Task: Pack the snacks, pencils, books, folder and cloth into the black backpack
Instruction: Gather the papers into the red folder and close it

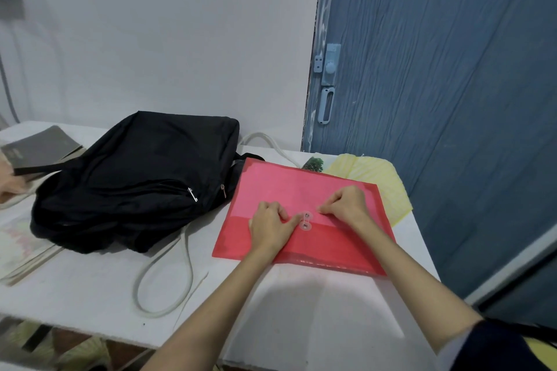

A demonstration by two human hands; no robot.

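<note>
A red translucent folder (337, 247) lies flat on the white table, right of centre. My left hand (271, 227) rests on it with a finger pressed against its round clasp (306, 221). My right hand (345, 205) pinches something thin, probably the clasp string, just right of the clasp. The black backpack (141, 178) lies on its side to the left, its zippers drawn shut. A yellow cloth (379, 178) sticks out from under the folder's far right corner. A dark grey book (39, 147) lies at the far left behind the backpack.
A white cord (168, 280) loops over the table (90, 289) in front of the backpack. Light printed books or papers (21, 253) lie at the left edge. A small green-printed item (313, 163) peeks out behind the folder. A blue door (437, 69) stands on the right.
</note>
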